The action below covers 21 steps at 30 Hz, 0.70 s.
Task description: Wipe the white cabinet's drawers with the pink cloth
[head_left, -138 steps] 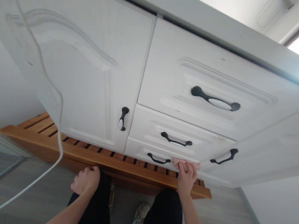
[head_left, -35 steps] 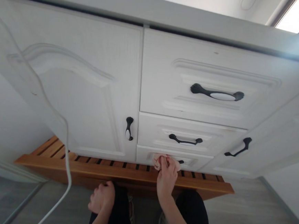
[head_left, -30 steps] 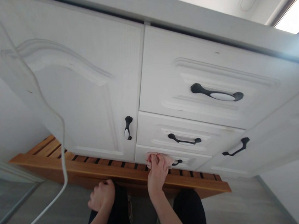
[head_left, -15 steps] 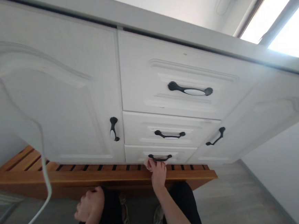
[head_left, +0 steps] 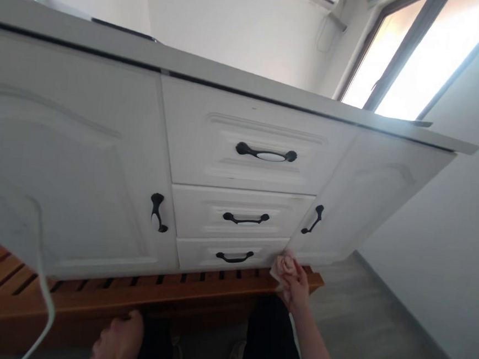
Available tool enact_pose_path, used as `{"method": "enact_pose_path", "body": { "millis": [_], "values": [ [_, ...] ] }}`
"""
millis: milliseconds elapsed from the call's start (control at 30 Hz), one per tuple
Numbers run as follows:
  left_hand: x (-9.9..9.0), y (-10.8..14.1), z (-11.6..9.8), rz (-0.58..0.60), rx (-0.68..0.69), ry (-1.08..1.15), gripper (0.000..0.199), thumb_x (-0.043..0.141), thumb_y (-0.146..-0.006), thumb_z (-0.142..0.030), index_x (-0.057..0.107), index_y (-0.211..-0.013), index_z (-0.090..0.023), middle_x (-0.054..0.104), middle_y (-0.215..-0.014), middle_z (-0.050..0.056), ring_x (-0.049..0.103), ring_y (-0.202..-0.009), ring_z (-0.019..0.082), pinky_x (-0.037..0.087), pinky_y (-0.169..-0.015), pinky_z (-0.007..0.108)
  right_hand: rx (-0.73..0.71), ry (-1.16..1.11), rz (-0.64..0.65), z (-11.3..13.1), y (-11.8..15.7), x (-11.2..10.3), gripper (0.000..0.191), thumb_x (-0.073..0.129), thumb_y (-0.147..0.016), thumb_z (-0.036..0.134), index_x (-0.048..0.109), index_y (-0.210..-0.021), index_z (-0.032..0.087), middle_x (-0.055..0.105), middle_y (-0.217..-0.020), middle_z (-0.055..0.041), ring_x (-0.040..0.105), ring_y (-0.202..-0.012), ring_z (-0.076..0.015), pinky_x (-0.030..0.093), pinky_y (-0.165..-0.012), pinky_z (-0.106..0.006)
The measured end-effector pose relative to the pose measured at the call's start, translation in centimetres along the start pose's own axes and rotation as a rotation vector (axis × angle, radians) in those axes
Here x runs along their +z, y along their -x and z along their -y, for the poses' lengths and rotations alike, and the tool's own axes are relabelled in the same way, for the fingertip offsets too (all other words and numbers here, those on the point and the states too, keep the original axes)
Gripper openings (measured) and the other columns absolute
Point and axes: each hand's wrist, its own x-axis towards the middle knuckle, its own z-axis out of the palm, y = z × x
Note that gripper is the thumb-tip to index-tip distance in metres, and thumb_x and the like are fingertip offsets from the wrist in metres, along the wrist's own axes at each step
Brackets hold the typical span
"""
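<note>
Head view: the right hand (head_left: 297, 286) has slid rightward off the bottom drawer (head_left: 233, 254) to its right corner, fingers bunched around a crumpled pink cloth (head_left: 283, 265). The left hand (head_left: 116, 342), loosely curled and holding nothing, rests on a dark-trousered knee before the slatted wooden bench (head_left: 89, 292).

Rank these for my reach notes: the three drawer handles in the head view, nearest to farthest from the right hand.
From the right hand:
1. Bottom drawer handle, just left of it.
2. Middle drawer handle, above that.
3. Top drawer handle, highest, under the countertop.
</note>
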Motion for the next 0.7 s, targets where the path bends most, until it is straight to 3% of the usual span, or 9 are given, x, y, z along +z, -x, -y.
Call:
{"method": "enact_pose_path", "body": {
  "millis": [100, 200, 267, 400, 433, 533, 567, 633, 700],
  "values": [
    [-0.2, 1.3, 0.3, -0.094, 0.087, -0.027, 0.058, 0.033, -0.087, -0.057, 0.062, -0.115, -0.015, 0.060, -0.123, 0.024, 0.056, -0.117, 0.044, 0.044, -0.088, 0.055, 0.256, -0.169, 0.166, -0.7, 3.7, -0.1, 0.022, 0.077, -0.063, 0.028, 0.066, -0.081, 0.022, 0.071, -0.073, -0.0021, 0.068, -0.067, -0.0206, 0.056, -0.060, -0.035],
    [0.6, 3.7, 0.3, -0.228, 0.441, 0.091, 0.050, 0.035, -0.085, -0.048, 0.060, -0.115, -0.016, 0.056, -0.130, 0.021, 0.049, -0.126, 0.042, 0.041, -0.100, 0.057, 0.607, -0.436, 0.311, -1.0, 7.5, -1.0, 0.012, 0.076, -0.071, 0.028, 0.067, -0.075, 0.021, 0.073, -0.068, 0.0009, 0.069, -0.063, -0.0163, 0.056, -0.061, -0.030],
    [1.6, 6.0, -0.2, -0.136, 0.632, 0.374, 0.050, 0.043, -0.080, -0.051, 0.062, -0.112, -0.016, 0.057, -0.128, 0.019, 0.048, -0.129, 0.041, 0.035, -0.110, 0.056, 0.821, -0.631, 0.420, -0.8, 9.4, -1.6, 0.013, 0.078, -0.071, 0.029, 0.067, -0.071, 0.021, 0.074, -0.069, 0.0023, 0.070, -0.068, -0.0149, 0.057, -0.068, -0.029],
    [1.8, 13.2, -2.3, 0.240, 0.659, 0.701, 0.055, 0.053, -0.077, -0.067, 0.068, -0.103, -0.020, 0.068, -0.114, 0.013, 0.061, -0.115, 0.034, 0.045, -0.107, 0.046, 0.933, -0.752, 0.691, 0.4, 11.9, -1.4, 0.029, 0.082, -0.067, 0.044, 0.074, -0.082, 0.021, 0.077, -0.077, -0.0022, 0.072, -0.089, -0.0238, 0.054, -0.093, -0.041],
    [1.1, 15.4, -3.2, 0.475, 0.597, 0.853, 0.056, 0.057, -0.079, -0.067, 0.067, -0.110, -0.021, 0.066, -0.125, 0.012, 0.056, -0.126, 0.033, 0.042, -0.110, 0.044, 0.938, -0.757, 0.742, 0.8, 12.3, -1.0, 0.036, 0.081, -0.067, 0.048, 0.075, -0.088, 0.021, 0.078, -0.081, -0.0037, 0.072, -0.093, -0.0264, 0.051, -0.098, -0.045],
    [-2.6, 20.8, -6.0, 1.400, 0.305, 1.195, 0.070, 0.049, -0.088, -0.071, 0.062, -0.128, -0.015, 0.062, -0.137, 0.015, 0.050, -0.137, 0.034, 0.040, -0.113, 0.046, 0.938, -0.745, 0.813, 2.0, 12.7, 0.3, 0.047, 0.077, -0.070, 0.058, 0.075, -0.100, 0.021, 0.079, -0.091, -0.0064, 0.070, -0.103, -0.0303, 0.045, -0.104, -0.051],
    [-3.8, 21.9, -6.8, 1.594, 0.208, 1.254, 0.075, 0.048, -0.089, -0.071, 0.060, -0.132, -0.012, 0.063, -0.137, 0.017, 0.050, -0.137, 0.034, 0.040, -0.114, 0.046, 0.939, -0.740, 0.817, 2.3, 12.7, 0.6, 0.050, 0.075, -0.072, 0.061, 0.075, -0.102, 0.022, 0.079, -0.094, -0.0068, 0.069, -0.106, -0.0305, 0.044, -0.106, -0.052],
    [-5.7, 23.1, -7.7, 1.762, 0.075, 1.338, 0.076, 0.049, -0.091, -0.069, 0.055, -0.137, -0.009, 0.062, -0.138, 0.017, 0.051, -0.137, 0.032, 0.039, -0.117, 0.044, 0.933, -0.732, 0.808, 2.7, 12.6, 0.8, 0.060, 0.065, -0.076, 0.071, 0.073, -0.110, 0.023, 0.078, -0.103, -0.0075, 0.067, -0.113, -0.0305, 0.042, -0.108, -0.052],
    [-6.2, 23.4, -7.7, 1.714, 0.004, 1.317, 0.071, 0.058, -0.090, -0.061, 0.055, -0.137, -0.008, 0.065, -0.134, 0.017, 0.056, -0.133, 0.031, 0.041, -0.115, 0.042, 0.921, -0.696, 0.800, 2.8, 12.7, 0.6, 0.073, 0.057, -0.076, 0.081, 0.069, -0.119, 0.023, 0.076, -0.113, -0.0091, 0.064, -0.119, -0.0306, 0.040, -0.110, -0.052]
  ]
}}
